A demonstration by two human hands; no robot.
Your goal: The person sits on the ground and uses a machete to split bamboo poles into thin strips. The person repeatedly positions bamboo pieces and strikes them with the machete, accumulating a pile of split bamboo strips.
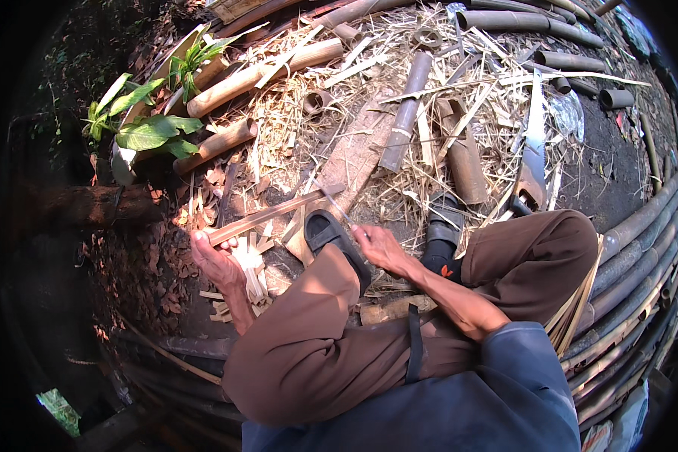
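Note:
My left hand (218,265) is closed round the near end of a split bamboo strip (267,214), which slants up and to the right. The strip's darker far end lies just beyond my left sandal (331,233). In my right hand (384,248) is a knife (338,206), its thin blade crossing the strip close to that far end. The knife's handle is hidden in my fist. Below the strip, beside my left hand, lies a pile of short pale bamboo slats (252,271).
A wooden plank (358,151) runs away from my feet amid bamboo shavings (279,143). A handsaw (533,143) and bamboo tubes (465,162) lie to the right. Long bamboo poles (633,248) are stacked along my right side. A leafy plant (147,134) stands at the left.

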